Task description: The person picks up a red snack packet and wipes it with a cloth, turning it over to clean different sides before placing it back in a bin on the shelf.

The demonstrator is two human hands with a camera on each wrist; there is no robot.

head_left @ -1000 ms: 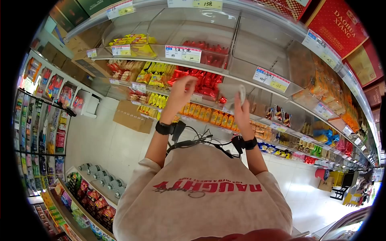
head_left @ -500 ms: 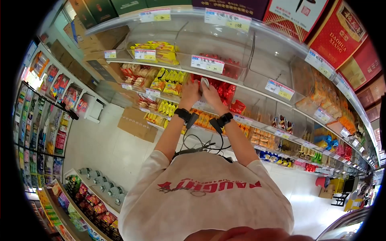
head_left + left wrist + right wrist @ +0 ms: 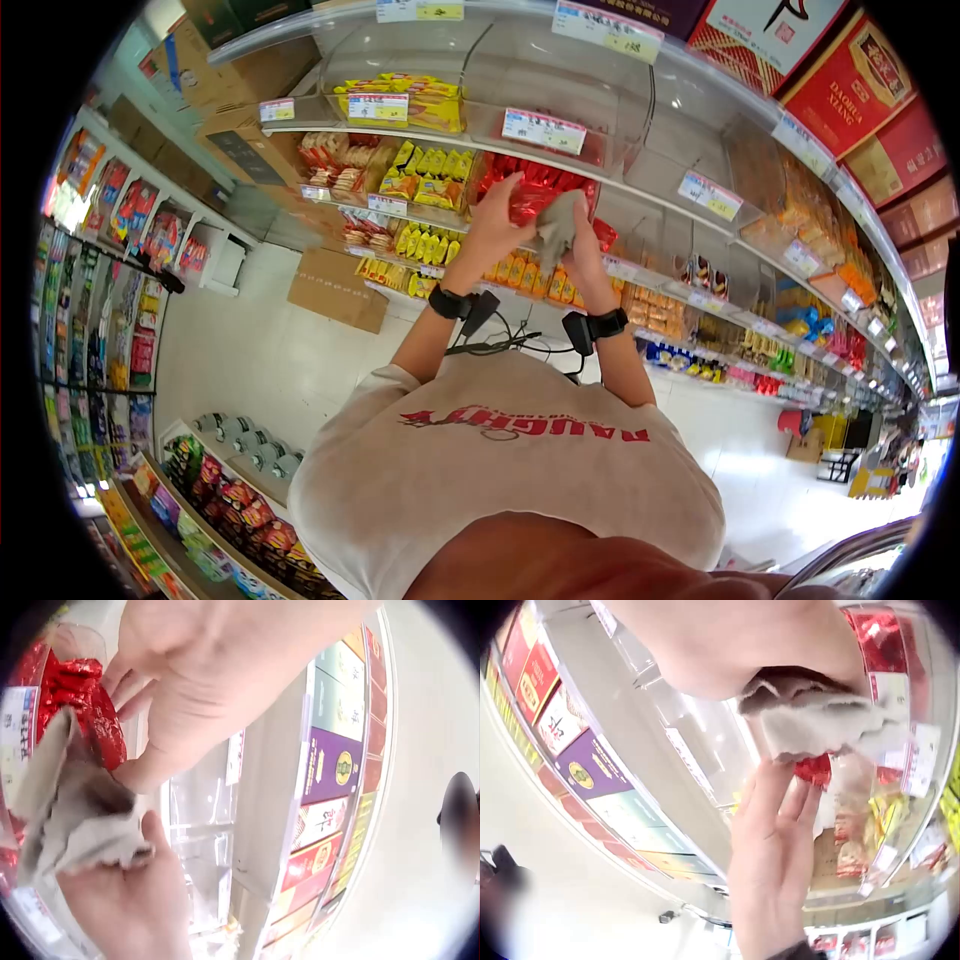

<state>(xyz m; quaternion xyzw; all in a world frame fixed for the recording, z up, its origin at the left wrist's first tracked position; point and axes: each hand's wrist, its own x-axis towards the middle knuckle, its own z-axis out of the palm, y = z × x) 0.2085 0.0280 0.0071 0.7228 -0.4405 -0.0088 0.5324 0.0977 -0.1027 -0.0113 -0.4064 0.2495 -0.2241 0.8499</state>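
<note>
My left hand [image 3: 492,232] grips a shiny red foil packet [image 3: 94,712] between thumb and fingers, in front of the shelf. A bit of the red foil also shows past the left hand's fingertips in the right wrist view. Close to its right, my right hand [image 3: 585,265] holds a crumpled grey-white cloth [image 3: 86,817], which hangs loosely and overlaps the packet's lower side in the left wrist view. More red foil packets [image 3: 567,182] lie in the clear bin just beyond the hands.
Yellow packets [image 3: 428,178] fill the bin to the left. Price tags [image 3: 543,130] line the shelf edges. Orange-wrapped snacks [image 3: 520,272] lie on a lower shelf. Boxed goods [image 3: 850,75] stand along the top, and a cardboard box [image 3: 338,290] rests on the floor.
The hands were apart a second ago, the left empty and the right holding the cloth. They came together at the red packets; now the left holds one, and the hands are slightly apart.
</note>
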